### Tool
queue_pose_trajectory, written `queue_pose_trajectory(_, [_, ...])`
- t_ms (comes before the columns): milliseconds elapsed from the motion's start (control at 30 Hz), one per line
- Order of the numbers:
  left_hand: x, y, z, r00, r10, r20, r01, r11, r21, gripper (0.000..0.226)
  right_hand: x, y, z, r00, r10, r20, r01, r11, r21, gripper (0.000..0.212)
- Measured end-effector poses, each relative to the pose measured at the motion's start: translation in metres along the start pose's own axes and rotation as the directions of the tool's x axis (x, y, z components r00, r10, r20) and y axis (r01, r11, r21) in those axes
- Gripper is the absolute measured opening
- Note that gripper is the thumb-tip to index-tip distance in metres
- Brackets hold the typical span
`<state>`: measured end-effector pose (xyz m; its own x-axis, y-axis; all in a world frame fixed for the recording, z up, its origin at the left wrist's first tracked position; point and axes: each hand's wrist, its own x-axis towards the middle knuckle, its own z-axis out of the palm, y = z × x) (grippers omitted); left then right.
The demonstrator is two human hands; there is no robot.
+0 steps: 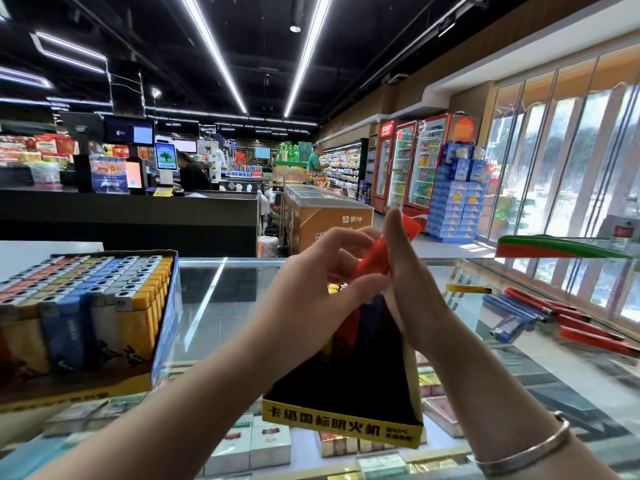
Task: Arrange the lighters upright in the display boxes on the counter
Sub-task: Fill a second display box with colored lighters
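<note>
Both hands pinch one red lighter point(375, 258) right above the box point(346, 403): left hand point(322, 289), right hand point(405, 278). Long axis tilted up-right; needs rotating upright, then straight down.

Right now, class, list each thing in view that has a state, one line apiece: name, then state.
left hand: gripping the red lighter
right hand: holding the same lighter
red lighter: held tilted above the yellow box
yellow display box: open, mostly unfilled, a few lighters at its far end
full display box: packed, lighters upright
loose lighters: lying flat on the glass counter
</note>
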<state>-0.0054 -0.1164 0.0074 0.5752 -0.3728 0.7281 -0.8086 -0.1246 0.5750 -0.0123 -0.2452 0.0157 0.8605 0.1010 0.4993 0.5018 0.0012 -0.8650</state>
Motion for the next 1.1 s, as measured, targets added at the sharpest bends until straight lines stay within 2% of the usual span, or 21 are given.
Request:
queue_pose_trajectory(100, [0.005, -0.001, -0.006, 0.991, -0.118, -0.064, 0.102, 0.973, -0.206, 0.022, 0.005, 0.001, -0.001, 0.995, -0.05, -0.082, 0.049, 0.999, -0.014, 0.063])
queue_pose_trajectory(200, [0.009, -0.001, -0.019, 0.975, -0.194, -0.111, 0.137, 0.912, -0.387, 0.025, 0.011, 0.004, -0.009, 0.968, -0.115, -0.223, 0.101, 0.992, -0.073, 0.058])
queue_pose_trajectory(267, [0.011, 0.0, -0.026, 0.97, -0.211, -0.124, 0.143, 0.9, -0.411, 0.031, 0.014, 0.007, -0.02, 0.932, -0.079, -0.355, 0.026, 0.988, -0.151, 0.052])
queue_pose_trajectory(333, [0.013, 0.002, -0.028, 0.975, -0.2, -0.102, 0.152, 0.923, -0.353, 0.038, 0.016, 0.011, -0.028, 0.903, 0.016, -0.43, -0.127, 0.965, -0.23, 0.034])
queue_pose_trajectory(400, [0.013, 0.003, -0.027, 0.981, -0.184, -0.066, 0.156, 0.941, -0.301, 0.037, 0.017, 0.015, -0.032, 0.898, 0.123, -0.423, -0.255, 0.929, -0.269, 0.02])
queue_pose_trajectory(500, [0.013, 0.003, -0.026, 0.99, -0.142, 0.007, 0.141, 0.971, -0.193, 0.026, 0.018, 0.022, -0.028, 0.902, 0.242, -0.358, -0.347, 0.899, -0.266, 0.013])
queue_pose_trajectory(567, [0.012, 0.001, -0.025, 0.992, -0.114, 0.063, 0.117, 0.991, -0.059, 0.029, 0.018, 0.026, -0.025, 0.896, 0.289, -0.337, -0.382, 0.888, -0.257, 0.011])
queue_pose_trajectory(667, [0.008, 0.0, -0.022, 0.988, -0.083, 0.131, 0.066, 0.99, 0.127, 0.028, 0.019, 0.029, -0.025, 0.889, 0.31, -0.338, -0.405, 0.877, -0.26, 0.01])
queue_pose_trajectory(800, [0.005, 0.0, -0.02, 0.978, -0.026, 0.205, -0.051, 0.931, 0.361, 0.025, 0.019, 0.03, -0.025, 0.898, 0.292, -0.329, -0.395, 0.866, -0.308, 0.014])
queue_pose_trajectory(900, [0.004, 0.001, -0.019, 0.965, -0.017, 0.261, -0.105, 0.889, 0.445, 0.026, 0.02, 0.031, -0.025, 0.904, 0.282, -0.321, -0.388, 0.857, -0.339, 0.016])
queue_pose_trajectory(1100, [0.005, 0.003, -0.018, 0.96, 0.01, 0.279, -0.167, 0.822, 0.544, 0.025, 0.022, 0.037, -0.027, 0.91, 0.265, -0.318, -0.374, 0.857, -0.354, 0.017])
